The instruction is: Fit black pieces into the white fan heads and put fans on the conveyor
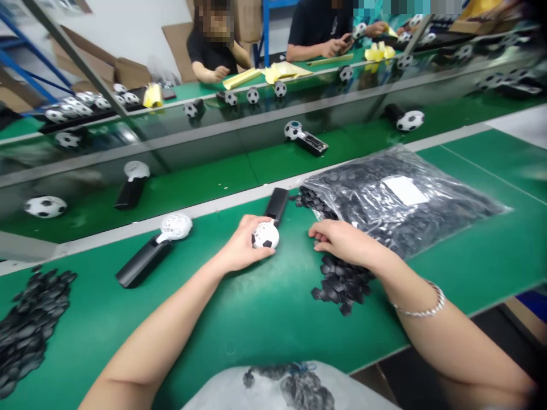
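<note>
My left hand (250, 244) holds the white round head of a fan (266, 234), which has a few black patches; its black handle (277, 205) points away from me on the green table. My right hand (337, 239) is just right of it, fingers bent together above a pile of small black pieces (342, 282); whatever its fingertips hold is too small to make out. Behind that hand lies a clear plastic bag (410, 199) full of black pieces, some spilling from its left end. To the left, another fan with a plain white head (176, 226) lies on the table.
A heap of black pieces (36, 319) lies at the far left. Beyond the table's raised edge, a green conveyor (239, 173) carries several ball-headed fans. Across it, people sit at another bench with yellow packaging (284, 71).
</note>
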The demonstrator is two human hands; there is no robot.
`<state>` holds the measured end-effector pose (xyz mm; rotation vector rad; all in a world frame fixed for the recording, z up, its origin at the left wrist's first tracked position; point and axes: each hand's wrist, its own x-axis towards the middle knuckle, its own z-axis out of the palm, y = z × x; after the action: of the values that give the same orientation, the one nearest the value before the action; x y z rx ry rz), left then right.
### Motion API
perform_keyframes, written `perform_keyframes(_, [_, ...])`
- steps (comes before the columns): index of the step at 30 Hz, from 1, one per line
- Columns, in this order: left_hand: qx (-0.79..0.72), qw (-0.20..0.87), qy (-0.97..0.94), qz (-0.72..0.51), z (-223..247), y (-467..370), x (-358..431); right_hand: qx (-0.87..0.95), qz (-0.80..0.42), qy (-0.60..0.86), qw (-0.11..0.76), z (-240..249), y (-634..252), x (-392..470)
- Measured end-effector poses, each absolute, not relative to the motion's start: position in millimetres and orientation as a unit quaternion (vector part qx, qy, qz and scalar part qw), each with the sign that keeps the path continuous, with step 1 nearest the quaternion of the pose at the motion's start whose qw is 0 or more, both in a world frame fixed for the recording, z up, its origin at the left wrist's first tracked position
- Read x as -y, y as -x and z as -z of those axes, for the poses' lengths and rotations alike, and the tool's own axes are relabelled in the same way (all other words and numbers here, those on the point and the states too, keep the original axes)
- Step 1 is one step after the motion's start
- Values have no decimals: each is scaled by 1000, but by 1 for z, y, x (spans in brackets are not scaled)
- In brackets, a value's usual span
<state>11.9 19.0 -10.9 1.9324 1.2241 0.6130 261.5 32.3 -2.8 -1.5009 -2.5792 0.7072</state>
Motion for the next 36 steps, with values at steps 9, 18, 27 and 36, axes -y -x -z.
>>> perform_keyframes(9, [-397, 405, -794, -221, 6, -8, -20, 859, -240, 449, 55, -5, -262, -32])
perform_keyframes(18, [-443, 333, -806, -210, 2, -13, -17, 821, -332, 397, 241, -3, -250, -27])
perform_keyframes(27, [-384, 346, -830, -208, 2, -11, -19, 830, -340, 312, 313, 10, -224, -18])
perform_keyframes(36, [-402, 370, -811, -208, 4, -12, -20, 858, -282, 302, 306, 12, -210, -15])
